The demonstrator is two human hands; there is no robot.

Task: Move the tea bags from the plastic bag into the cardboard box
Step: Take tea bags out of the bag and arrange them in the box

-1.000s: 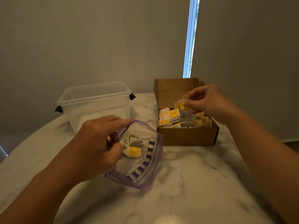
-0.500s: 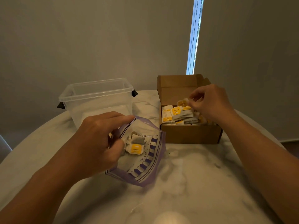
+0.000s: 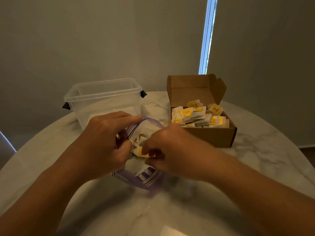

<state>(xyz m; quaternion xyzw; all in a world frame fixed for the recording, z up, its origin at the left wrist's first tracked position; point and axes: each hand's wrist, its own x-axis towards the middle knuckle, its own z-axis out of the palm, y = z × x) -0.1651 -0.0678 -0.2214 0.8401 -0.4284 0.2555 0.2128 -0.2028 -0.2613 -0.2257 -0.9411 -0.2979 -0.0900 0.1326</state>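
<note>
A clear plastic bag (image 3: 146, 182) with purple stripes lies open on the marble table in front of me. My left hand (image 3: 104, 142) grips the bag's near-left rim and holds its mouth open. My right hand (image 3: 172, 150) reaches into the bag, its fingertips pinching a tea bag (image 3: 140, 151) with a yellow tag. One or two more pale tea bags lie deeper in the bag, partly hidden. The open cardboard box (image 3: 216, 136) stands at the right, lid flap up, holding several yellow-tagged tea bags (image 3: 196, 114).
An empty clear plastic tub (image 3: 102, 96) with black clips stands behind the bag at the left. The round marble table (image 3: 265, 150) curves away on both sides. Grey blinds hang behind, with a bright slit of window.
My right hand let go of a tea bag in the box, then crossed left and down into the plastic bag. My left hand stayed on the bag's rim.
</note>
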